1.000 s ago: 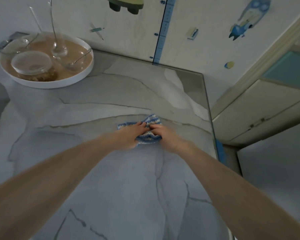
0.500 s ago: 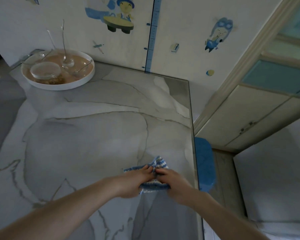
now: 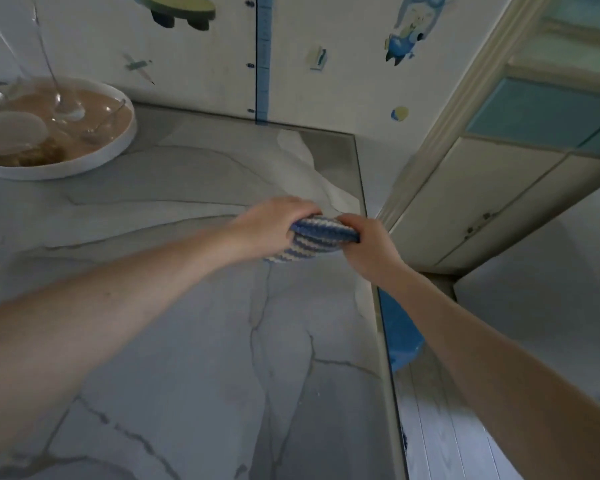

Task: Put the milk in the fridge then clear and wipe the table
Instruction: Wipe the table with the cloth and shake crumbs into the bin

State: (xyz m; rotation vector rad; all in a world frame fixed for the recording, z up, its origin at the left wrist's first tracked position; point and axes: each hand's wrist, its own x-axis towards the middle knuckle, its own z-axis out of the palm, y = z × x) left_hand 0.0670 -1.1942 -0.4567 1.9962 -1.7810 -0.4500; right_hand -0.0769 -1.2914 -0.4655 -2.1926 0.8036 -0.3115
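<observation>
A blue-and-white striped cloth (image 3: 317, 237) is bunched between both my hands, just above the grey marble table (image 3: 194, 341) near its right edge. My left hand (image 3: 274, 226) grips the cloth's left side with curled fingers. My right hand (image 3: 371, 244) holds its right end. The cloth looks lifted off the tabletop. No milk or fridge is in view.
A round white tray (image 3: 118, 147) with glass bowls and spoons sits at the table's far left by the stickered wall. A blue stool (image 3: 400, 334) stands below the table's right edge. A cream door (image 3: 482, 188) is to the right.
Both hands have raised the cloth off the table and bunched it up; before, they pressed it flat on the surface. The view has swung closer to the table.
</observation>
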